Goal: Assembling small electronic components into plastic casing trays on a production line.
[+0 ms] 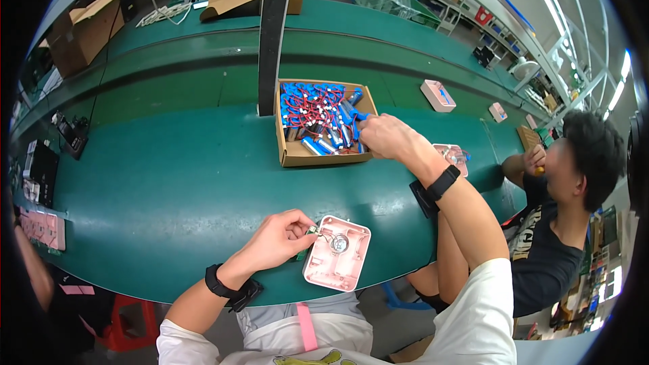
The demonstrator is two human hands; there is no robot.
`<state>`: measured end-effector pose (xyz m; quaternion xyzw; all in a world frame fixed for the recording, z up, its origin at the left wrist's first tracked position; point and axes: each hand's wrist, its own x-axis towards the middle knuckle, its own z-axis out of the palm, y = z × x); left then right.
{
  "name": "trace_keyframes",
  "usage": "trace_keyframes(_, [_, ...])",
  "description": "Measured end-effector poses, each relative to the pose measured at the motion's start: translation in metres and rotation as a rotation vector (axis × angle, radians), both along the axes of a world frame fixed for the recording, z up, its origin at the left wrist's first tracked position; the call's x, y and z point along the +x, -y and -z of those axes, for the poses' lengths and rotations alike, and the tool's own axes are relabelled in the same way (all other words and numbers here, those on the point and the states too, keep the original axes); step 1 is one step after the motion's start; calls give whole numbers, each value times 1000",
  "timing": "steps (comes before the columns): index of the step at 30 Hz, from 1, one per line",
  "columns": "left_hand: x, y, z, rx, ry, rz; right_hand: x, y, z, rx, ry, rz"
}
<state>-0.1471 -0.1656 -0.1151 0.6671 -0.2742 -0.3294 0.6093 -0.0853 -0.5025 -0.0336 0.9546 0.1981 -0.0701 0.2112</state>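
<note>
My left hand (278,238) pinches a small green circuit board (313,230) at the left edge of a pink plastic housing (336,278). Thin wires run from the board to a round metallic part (339,244) inside that open housing, which lies on the table near me. Farther off, my right hand (392,136) reaches over the right side of a cardboard box (324,160) of blue cylindrical batteries with red leads and white connectors. Its fingers are curled at a blue battery (363,117); the fingertips are partly hidden.
A green table (169,182) spans the view, with a dark upright post (272,40) behind the box. Another pink housing (451,156) lies beyond my right wrist, and a pink tray (438,96) farther back. A co-worker (561,209) sits at right. Black devices (40,172) stand at left.
</note>
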Motion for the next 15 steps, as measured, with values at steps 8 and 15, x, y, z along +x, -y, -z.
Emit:
trace_keyframes(8, [1,-1,0,28,52,18,10,-12,-36,57,-181,256])
trace_keyframes(15, [2,0,-1,20,58,19,12,1,-38,57,-181,179])
